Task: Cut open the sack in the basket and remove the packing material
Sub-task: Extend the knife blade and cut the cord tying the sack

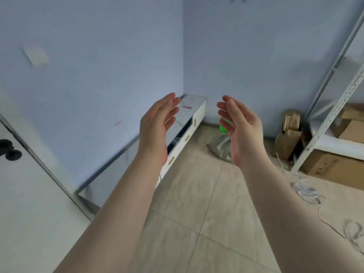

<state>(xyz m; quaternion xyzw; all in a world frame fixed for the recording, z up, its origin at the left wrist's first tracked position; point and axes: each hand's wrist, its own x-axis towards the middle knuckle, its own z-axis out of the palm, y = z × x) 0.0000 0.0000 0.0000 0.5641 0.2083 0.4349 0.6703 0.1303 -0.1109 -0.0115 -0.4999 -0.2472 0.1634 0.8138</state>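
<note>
- Both hands are hanging out in front, palms facing each other, holding nothing. Left hand [157, 125] is keeping its fingers straight and spread loosely; right hand [239, 127] is doing the same with a slight relaxed curl. So each grip is spread and nothing is being pinched.
- Looks to me like a ready pose before any work is starting.
- The sack [221, 145] is sitting on the floor [197, 194] just beyond and below the right hand, half hidden by its palm. It's a greyish, crinkly bundle.
- Something bright green [224, 128] is peeking out right behind the right fingers; I'm guessing that's the basket, but can't really tell.
- A small red thing [186, 107] is lying on the low white cabinet [199, 113] just past the left fingertips. Too blurry to say whether it's a cutter.
- Nothing's cut yet, I'd say; the hands are needing a blade first.
</note>
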